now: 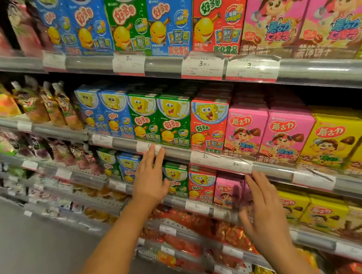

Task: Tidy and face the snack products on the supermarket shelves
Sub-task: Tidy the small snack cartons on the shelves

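Both hands were raised to the third shelf down, the left hand point(150, 181) with fingers straight and empty in front of the green box point(177, 179), the right hand point(263, 208) likewise flat-fingered and holding nothing, beside the small pink box point(227, 192). The pink box stood upright, long axis vertical, its printed face turned slightly leftward and set behind the shelf rail point(197, 206). Facing it well probably required flat fingers pressing one side to square it, then drawing it forward level with the neighbouring red box point(201, 184).
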`<action>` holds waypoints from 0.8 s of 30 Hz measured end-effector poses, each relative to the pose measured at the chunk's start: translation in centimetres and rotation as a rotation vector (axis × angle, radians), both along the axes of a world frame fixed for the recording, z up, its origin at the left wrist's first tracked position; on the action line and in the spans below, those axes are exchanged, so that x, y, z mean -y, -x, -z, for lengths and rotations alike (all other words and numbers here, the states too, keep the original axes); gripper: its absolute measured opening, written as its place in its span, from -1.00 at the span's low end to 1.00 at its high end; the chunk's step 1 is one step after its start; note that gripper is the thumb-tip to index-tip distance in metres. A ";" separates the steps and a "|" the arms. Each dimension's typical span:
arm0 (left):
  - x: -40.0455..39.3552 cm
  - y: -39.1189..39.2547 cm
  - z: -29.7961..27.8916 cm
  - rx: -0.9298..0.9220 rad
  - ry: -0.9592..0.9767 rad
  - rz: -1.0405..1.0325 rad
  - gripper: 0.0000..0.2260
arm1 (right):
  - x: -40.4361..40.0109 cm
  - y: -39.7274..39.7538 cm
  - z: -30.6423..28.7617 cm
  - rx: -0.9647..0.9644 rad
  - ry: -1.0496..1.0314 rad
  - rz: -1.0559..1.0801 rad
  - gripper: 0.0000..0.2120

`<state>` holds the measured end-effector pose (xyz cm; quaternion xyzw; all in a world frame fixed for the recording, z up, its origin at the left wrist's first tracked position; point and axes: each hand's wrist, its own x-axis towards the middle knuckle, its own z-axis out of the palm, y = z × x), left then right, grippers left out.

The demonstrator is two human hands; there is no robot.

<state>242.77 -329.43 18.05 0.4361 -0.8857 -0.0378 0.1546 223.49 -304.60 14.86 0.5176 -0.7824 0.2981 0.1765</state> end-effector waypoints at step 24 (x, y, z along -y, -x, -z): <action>7.5 -6.1 2.8 -0.526 0.031 0.512 -0.51 | 16.8 -11.2 0.3 -0.106 -0.096 0.270 -0.17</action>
